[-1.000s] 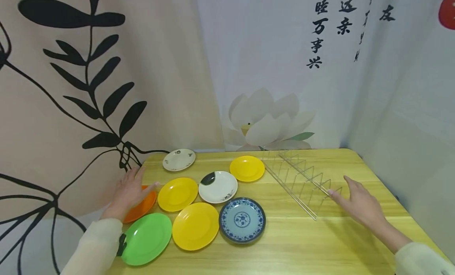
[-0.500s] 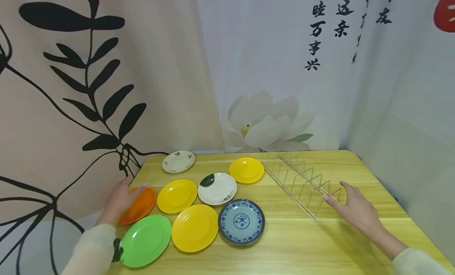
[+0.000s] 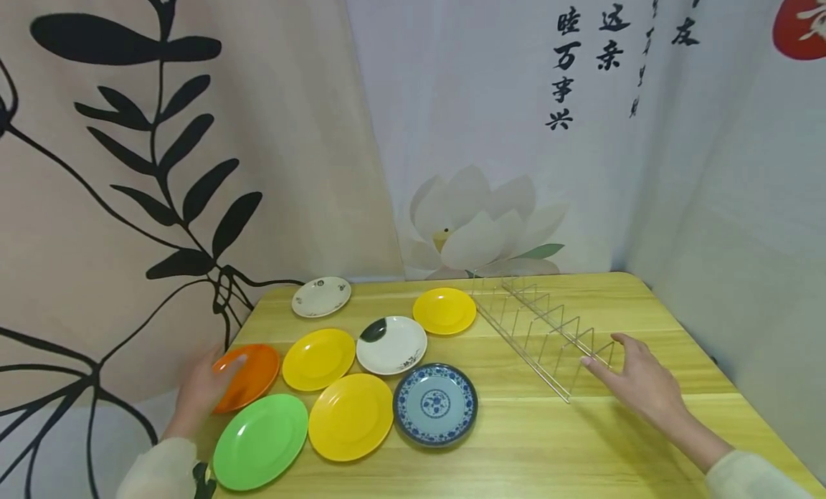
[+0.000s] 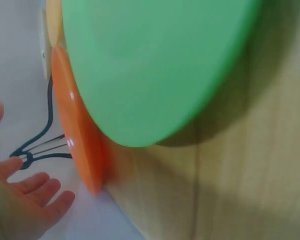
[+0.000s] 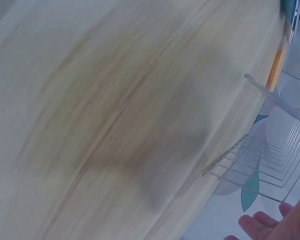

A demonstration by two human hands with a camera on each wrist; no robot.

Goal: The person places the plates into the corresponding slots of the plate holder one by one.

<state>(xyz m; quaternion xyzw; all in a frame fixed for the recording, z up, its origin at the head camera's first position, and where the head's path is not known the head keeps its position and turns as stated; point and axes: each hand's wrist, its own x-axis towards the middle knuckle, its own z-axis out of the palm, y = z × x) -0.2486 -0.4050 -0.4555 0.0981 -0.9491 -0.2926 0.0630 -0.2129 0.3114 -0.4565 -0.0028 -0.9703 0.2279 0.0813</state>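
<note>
My left hand (image 3: 196, 393) is beside the left edge of an orange plate (image 3: 256, 376), with the thumb over its rim. In the left wrist view a gap shows between the loosely spread fingers and the plate, and nothing is held. A green plate (image 3: 261, 442) lies just nearer than the orange one. At the right, my right hand (image 3: 645, 388) hovers by the near end of a wire dish rack (image 3: 535, 365), fingers and thumb apart. The right wrist view has the fingertips (image 5: 252, 226) close to the rack's wires; contact is unclear.
Several other plates lie flat on the wooden table (image 3: 516, 449): yellow ones (image 3: 351, 416), a blue patterned one (image 3: 435, 404), a white one with a dark patch (image 3: 391, 348), and a small white one (image 3: 321, 297) at the back. Curtains (image 3: 310, 162) hang behind and beside the table.
My left hand has come down and nearer, from above the orange plate to its left rim. The right hand has shifted slightly toward the rack's end. Head view has shifted slightly.
</note>
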